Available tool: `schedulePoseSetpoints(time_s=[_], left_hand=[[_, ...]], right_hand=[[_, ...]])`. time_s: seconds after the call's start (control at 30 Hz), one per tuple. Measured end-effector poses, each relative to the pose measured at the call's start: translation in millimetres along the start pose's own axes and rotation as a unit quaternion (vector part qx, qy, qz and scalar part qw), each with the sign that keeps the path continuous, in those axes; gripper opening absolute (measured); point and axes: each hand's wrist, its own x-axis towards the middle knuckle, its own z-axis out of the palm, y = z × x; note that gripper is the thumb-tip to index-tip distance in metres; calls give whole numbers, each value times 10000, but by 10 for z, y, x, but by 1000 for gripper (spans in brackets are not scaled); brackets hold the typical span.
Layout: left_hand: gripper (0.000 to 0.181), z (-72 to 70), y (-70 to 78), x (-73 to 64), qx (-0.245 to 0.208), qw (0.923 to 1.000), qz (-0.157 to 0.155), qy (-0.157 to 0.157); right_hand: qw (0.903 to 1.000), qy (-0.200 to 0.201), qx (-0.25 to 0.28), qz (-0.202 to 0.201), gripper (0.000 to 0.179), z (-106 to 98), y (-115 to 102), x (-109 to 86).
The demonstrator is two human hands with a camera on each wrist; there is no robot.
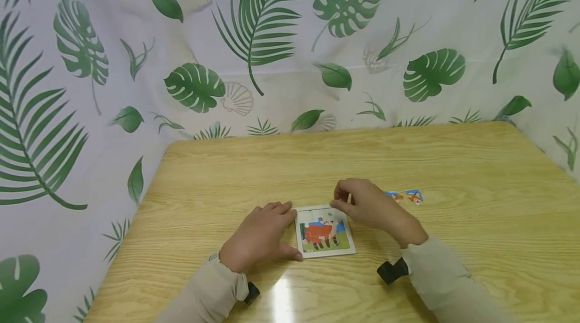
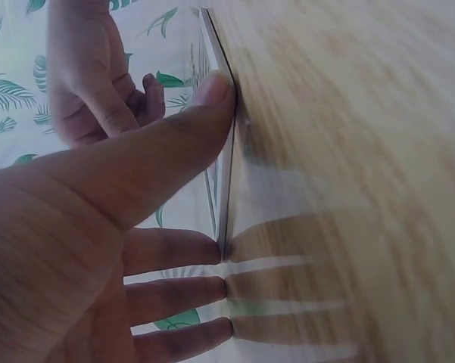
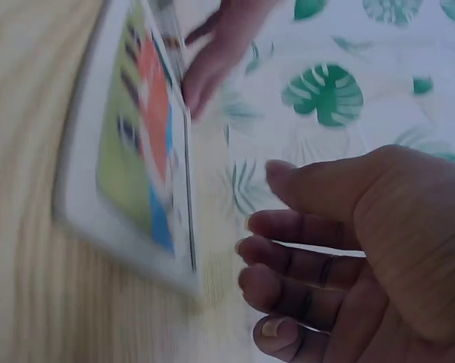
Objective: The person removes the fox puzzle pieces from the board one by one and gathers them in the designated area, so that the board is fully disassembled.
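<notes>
A small jigsaw puzzle in a white frame [image 1: 323, 254] lies flat on the table, showing a red-brown animal on green with some blue behind. Along its top the tray is pale, without colour. My left hand [image 1: 260, 237] steadies the frame's left side, thumb at the near corner and fingers spread flat by the far corner. In the left wrist view the thumb [image 2: 212, 91] presses the frame's edge. Above the far right corner hovers my right hand [image 1: 367, 207], fingers loosely bent. The right wrist view shows a gap between thumb and fingers [image 3: 288, 234], nothing in it.
Two loose puzzle pieces, one a blue and orange piece [image 1: 414, 197] and the other a partly hidden piece [image 1: 394, 195], lie beyond the right wrist. Behind the wooden table [image 1: 226, 172] hangs a white leaf-patterned cloth [image 1: 281, 81]. Black straps circle both wrists.
</notes>
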Motion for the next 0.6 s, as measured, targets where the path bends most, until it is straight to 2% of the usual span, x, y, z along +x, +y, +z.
schedulePoseSetpoints(time_s=[0.17,0.37,0.47,0.6], left_hand=[[87,5,12,6,125,9999,-50,-9],[86,22,27,-6,120,9999,-71,-28],[87,21,31,-12,143,9999,-37,0],[84,14,29,-13,236,9996,45,142]], right_hand=[[9987,-495,-149,-29,11,174,-265,102],[9944,-1038,-141,110,17,336,-385,169],[9936,-1122,-35,73,18,384,-395,160],[9944,-1044,56,147,18,434,-421,142]])
